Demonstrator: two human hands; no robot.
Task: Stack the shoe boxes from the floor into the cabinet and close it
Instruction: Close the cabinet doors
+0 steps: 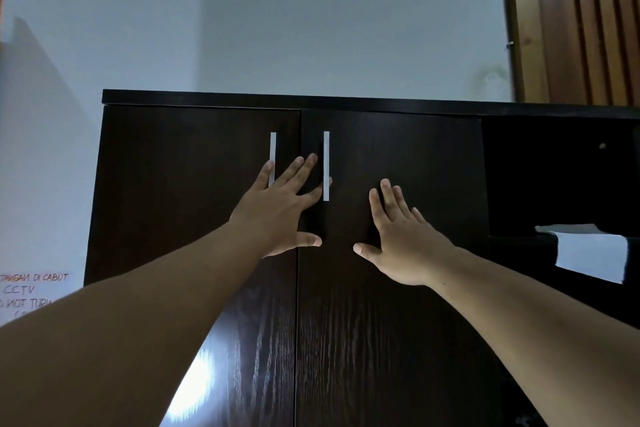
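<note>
A dark brown cabinet fills the view, both of its doors shut, with a thin seam between them. Two silver vertical handles stand on either side of the seam. My left hand lies flat with spread fingers across the seam, between the handles, one finger reaching behind the right handle. My right hand presses flat on the right door, fingers straight. No shoe boxes are in view.
To the right of the doors is an open dark shelf section with white paper lying in it. A white wall rises behind, a handwritten paper notice hangs at the left, and a wooden slatted door stands at the upper right.
</note>
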